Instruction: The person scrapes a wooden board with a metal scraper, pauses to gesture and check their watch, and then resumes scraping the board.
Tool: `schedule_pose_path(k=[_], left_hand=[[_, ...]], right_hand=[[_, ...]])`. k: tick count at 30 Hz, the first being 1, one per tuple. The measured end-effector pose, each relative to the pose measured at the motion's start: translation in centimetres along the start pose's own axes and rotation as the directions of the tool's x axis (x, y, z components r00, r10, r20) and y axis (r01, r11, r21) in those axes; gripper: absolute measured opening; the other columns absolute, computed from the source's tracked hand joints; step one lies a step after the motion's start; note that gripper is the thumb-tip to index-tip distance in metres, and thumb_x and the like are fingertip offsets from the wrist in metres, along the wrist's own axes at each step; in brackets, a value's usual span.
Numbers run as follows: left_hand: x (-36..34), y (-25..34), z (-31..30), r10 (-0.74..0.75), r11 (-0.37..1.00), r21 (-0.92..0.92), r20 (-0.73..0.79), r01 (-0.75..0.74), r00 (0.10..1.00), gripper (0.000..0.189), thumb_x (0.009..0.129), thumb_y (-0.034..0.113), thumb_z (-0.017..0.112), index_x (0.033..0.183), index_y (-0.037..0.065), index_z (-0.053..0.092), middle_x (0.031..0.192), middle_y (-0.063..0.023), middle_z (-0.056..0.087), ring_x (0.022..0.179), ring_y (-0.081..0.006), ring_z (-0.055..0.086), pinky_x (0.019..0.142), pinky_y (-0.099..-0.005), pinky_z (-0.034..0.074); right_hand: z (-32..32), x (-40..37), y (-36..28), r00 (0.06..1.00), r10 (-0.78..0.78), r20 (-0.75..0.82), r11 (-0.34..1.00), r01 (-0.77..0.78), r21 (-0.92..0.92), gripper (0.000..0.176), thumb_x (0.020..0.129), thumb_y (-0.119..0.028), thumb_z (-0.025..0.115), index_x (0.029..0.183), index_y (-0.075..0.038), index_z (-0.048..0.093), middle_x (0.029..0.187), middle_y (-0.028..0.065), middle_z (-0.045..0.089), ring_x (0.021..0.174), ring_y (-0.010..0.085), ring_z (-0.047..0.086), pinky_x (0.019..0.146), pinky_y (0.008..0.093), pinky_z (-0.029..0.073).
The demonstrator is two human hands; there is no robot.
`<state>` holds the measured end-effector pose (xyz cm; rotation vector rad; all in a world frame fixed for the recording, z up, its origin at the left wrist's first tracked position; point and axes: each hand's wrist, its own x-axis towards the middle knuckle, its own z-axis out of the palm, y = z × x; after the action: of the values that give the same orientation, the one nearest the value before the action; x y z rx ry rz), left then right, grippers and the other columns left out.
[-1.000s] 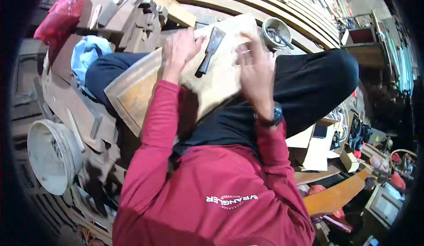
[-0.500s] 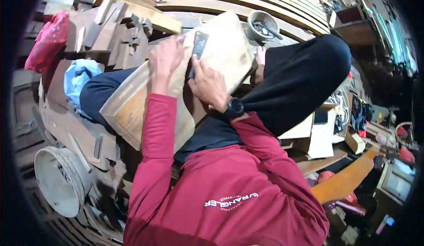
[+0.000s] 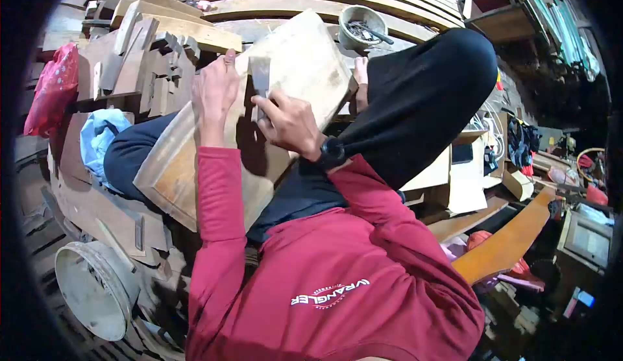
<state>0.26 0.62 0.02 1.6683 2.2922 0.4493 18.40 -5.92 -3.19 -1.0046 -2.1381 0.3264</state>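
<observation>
1. Hands at work over a wooden panel [image 3: 311, 56]: the right hand [image 3: 290, 120] closes around the lower part of a flat-bladed chisel [image 3: 260, 75], its fingers curled and its broad end pointing away from the body.
2. Left hand [image 3: 215, 92], partly curled, rests at the panel's far left side; whether it grips the edge cannot be told.
3. Panel lies aslant across a seated person's lap, its framed end near the left thigh. Steady control calls for firm support there, since legs make a yielding base.
4. Sound handling keeps the blade low and level, pressure light, and the left fingers out of the edge's path.
5. Dark shadow falls on the wood beneath the hands, likely making fine marks harder to read.
6. Bare foot [image 3: 361, 70] sits just beside the panel's right corner, a hazard should the steel slip that way.
7. Beyond stands a small bucket [image 3: 346, 36] of loose pieces; leftward lie a light-blue cloth [image 3: 100, 142] and stacked timber offcuts [image 3: 133, 56].
</observation>
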Motion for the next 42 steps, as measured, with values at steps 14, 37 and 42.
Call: schedule_pose_path(k=[14, 37, 42], left_hand=[[0.6, -1.3, 0.4, -0.007, 0.931, -0.356, -0.250, -0.085, 0.968, 0.062, 0.111, 0.046, 0.035, 0.097, 0.002, 0.077, 0.100, -0.0238, 0.073, 0.097, -0.0448, 0.068, 0.084, -0.0524, 0.051], [-0.2, -0.1, -0.1, 0.006, 0.954, -0.296, -0.112, -0.039, 0.994, 0.058, 0.111, 0.046, 0.035, 0.105, 0.000, 0.070, 0.107, -0.0284, 0.070, 0.102, -0.0499, 0.064, 0.086, -0.0568, 0.049], [-0.1, -0.4, 0.1, 0.019, 0.962, -0.270, -0.089, -0.043, 0.996, 0.059, 0.111, 0.047, 0.034, 0.106, 0.000, 0.069, 0.108, -0.0287, 0.070, 0.104, -0.0492, 0.064, 0.087, -0.0565, 0.050]], right_hand=[[0.3, 0.7, 1.8, 0.999, -0.034, 0.029, 0.999, 0.033, 0.020, 0.041, 0.072, -0.019, 0.077, 0.111, -0.010, 0.069, 0.086, 0.0102, 0.060, 0.072, 0.0291, 0.067, 0.062, 0.0402, 0.055], [-1.5, 1.2, 0.7, 0.991, -0.049, -0.127, 0.986, 0.069, 0.153, 0.037, 0.076, -0.007, 0.058, 0.110, -0.006, 0.071, 0.081, 0.0134, 0.058, 0.063, 0.0324, 0.060, 0.059, 0.0430, 0.051], [-1.4, 0.9, 0.1, 0.992, -0.092, -0.082, 0.990, 0.100, 0.096, 0.039, 0.074, -0.010, 0.064, 0.112, -0.008, 0.071, 0.079, 0.0107, 0.057, 0.066, 0.0299, 0.062, 0.060, 0.0414, 0.052]])
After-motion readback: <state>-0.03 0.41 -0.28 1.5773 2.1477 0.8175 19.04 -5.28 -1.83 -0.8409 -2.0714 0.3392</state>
